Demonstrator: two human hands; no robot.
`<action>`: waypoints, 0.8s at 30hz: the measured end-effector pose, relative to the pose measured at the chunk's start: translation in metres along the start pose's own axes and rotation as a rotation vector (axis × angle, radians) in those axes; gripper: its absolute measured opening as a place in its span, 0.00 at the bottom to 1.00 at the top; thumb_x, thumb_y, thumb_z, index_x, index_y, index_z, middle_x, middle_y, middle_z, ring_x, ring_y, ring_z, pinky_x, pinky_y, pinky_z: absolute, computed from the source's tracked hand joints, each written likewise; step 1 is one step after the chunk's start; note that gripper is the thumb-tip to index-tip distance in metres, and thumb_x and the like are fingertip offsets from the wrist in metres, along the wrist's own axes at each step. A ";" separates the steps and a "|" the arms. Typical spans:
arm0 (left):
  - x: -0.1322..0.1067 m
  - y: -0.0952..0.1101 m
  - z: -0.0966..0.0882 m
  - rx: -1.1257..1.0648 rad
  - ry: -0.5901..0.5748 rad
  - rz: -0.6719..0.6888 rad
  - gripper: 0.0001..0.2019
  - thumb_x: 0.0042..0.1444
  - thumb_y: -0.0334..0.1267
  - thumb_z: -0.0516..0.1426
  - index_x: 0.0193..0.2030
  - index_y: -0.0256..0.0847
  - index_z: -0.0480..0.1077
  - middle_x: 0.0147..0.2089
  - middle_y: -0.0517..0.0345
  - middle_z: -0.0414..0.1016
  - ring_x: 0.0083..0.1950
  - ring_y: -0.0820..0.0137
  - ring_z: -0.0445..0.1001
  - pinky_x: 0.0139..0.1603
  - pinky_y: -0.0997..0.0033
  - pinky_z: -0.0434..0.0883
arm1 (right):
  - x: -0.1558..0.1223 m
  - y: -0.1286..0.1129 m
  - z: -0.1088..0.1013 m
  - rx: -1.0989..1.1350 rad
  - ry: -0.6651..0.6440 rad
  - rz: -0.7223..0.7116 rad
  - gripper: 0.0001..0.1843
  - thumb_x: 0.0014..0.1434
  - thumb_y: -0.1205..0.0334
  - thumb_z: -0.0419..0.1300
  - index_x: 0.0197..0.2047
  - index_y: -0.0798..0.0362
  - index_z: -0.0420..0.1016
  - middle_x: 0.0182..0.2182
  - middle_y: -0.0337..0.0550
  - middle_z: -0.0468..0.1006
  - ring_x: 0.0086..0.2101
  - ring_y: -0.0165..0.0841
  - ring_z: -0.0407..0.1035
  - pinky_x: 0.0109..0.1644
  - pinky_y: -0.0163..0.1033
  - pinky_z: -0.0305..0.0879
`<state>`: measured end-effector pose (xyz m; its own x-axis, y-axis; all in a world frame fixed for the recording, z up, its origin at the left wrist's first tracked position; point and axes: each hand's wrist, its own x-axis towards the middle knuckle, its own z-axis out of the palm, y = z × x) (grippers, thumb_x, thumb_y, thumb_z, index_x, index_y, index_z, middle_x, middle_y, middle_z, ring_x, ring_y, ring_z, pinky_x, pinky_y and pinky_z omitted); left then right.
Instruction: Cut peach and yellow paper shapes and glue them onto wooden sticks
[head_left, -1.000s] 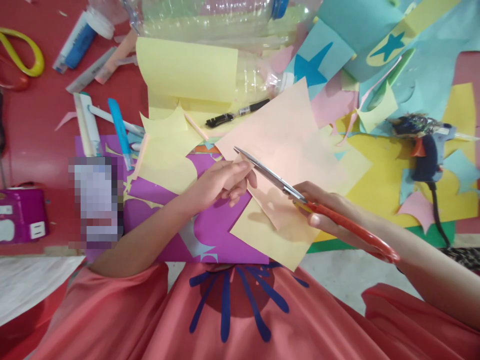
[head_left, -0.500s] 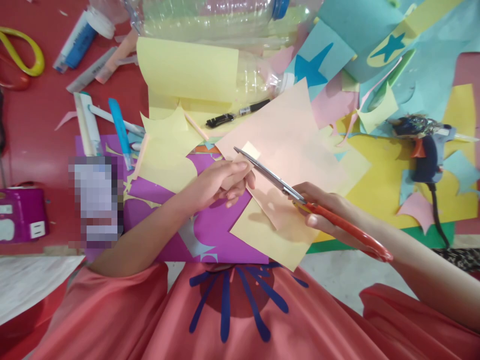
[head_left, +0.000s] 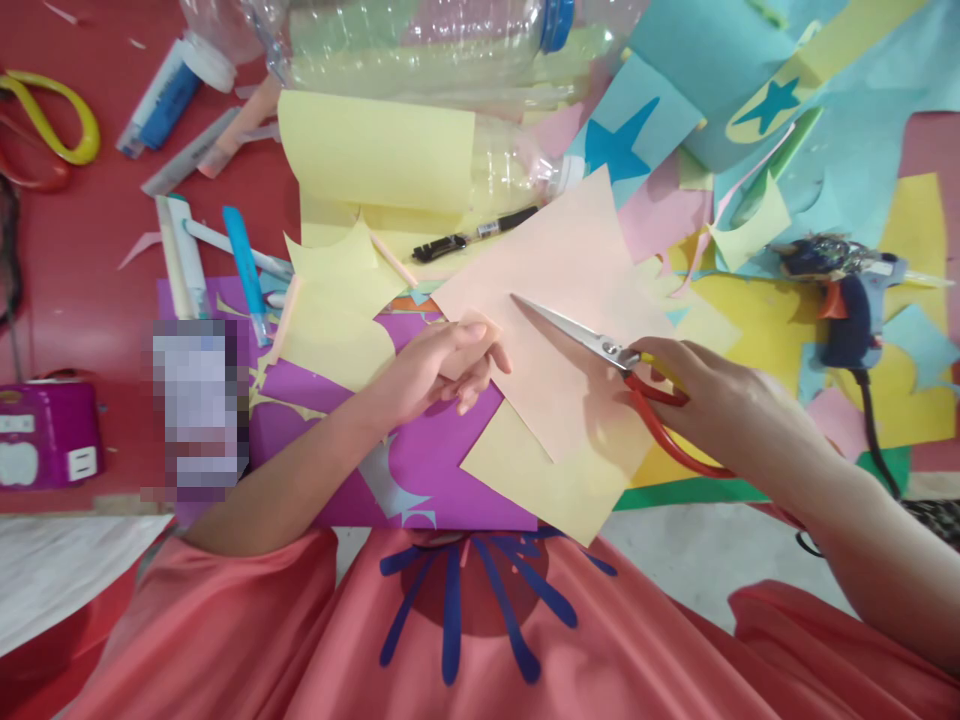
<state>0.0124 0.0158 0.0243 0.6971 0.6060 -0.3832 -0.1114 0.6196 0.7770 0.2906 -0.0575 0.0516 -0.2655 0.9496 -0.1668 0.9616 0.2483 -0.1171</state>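
My right hand (head_left: 705, 385) grips scissors (head_left: 570, 325) with red and yellow handles. Their blades look closed and point left over a large peach sheet of paper (head_left: 559, 260). My left hand (head_left: 442, 372), closed with thumb against fingers, pinches a small peach paper piece (head_left: 491, 325) left of the blade tip, apart from it. Most of that piece is hidden by the fingers. Beneath the peach sheet lies a pale yellow sheet (head_left: 540, 490), and purple paper (head_left: 427, 440) spreads under my left hand.
Yellow paper wraps a clear bottle (head_left: 517, 165) behind the work, near a black pen (head_left: 472, 235). At right lies a glue gun (head_left: 851, 300) with its cord. Markers (head_left: 244, 265), a blurred-out rectangular object (head_left: 199, 410) and yellow-handled scissors (head_left: 64, 120) are at left.
The scissors have moved right, away from the small paper, and my right hand has turned over to palm down. A small cream bit beyond my left fingertips no longer shows. My left hand stays put.
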 end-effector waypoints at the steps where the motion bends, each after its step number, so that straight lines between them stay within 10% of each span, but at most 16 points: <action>1: 0.000 0.000 0.000 -0.002 0.005 0.004 0.17 0.61 0.48 0.52 0.31 0.37 0.72 0.15 0.66 0.60 0.14 0.80 0.58 0.16 0.79 0.60 | 0.000 0.005 0.002 -0.061 0.009 -0.004 0.12 0.63 0.58 0.53 0.49 0.50 0.70 0.35 0.47 0.79 0.28 0.36 0.73 0.24 0.36 0.57; 10: 0.004 -0.001 0.000 -0.025 0.084 0.051 0.15 0.57 0.49 0.54 0.35 0.38 0.70 0.15 0.68 0.63 0.13 0.79 0.57 0.15 0.77 0.58 | 0.007 0.053 0.000 0.034 0.101 -0.122 0.14 0.60 0.62 0.57 0.50 0.46 0.72 0.39 0.48 0.79 0.34 0.35 0.74 0.33 0.37 0.69; 24: 0.007 -0.003 0.003 -0.043 0.204 0.107 0.12 0.53 0.44 0.54 0.28 0.38 0.67 0.17 0.64 0.68 0.14 0.80 0.58 0.17 0.76 0.59 | 0.049 0.030 -0.003 0.084 0.216 -0.281 0.16 0.66 0.62 0.51 0.54 0.53 0.72 0.41 0.54 0.79 0.40 0.43 0.76 0.42 0.48 0.75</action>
<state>0.0200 0.0167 0.0208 0.5226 0.7550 -0.3960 -0.2101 0.5642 0.7985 0.3065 -0.0034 0.0428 -0.4893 0.8672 0.0927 0.8416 0.4974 -0.2106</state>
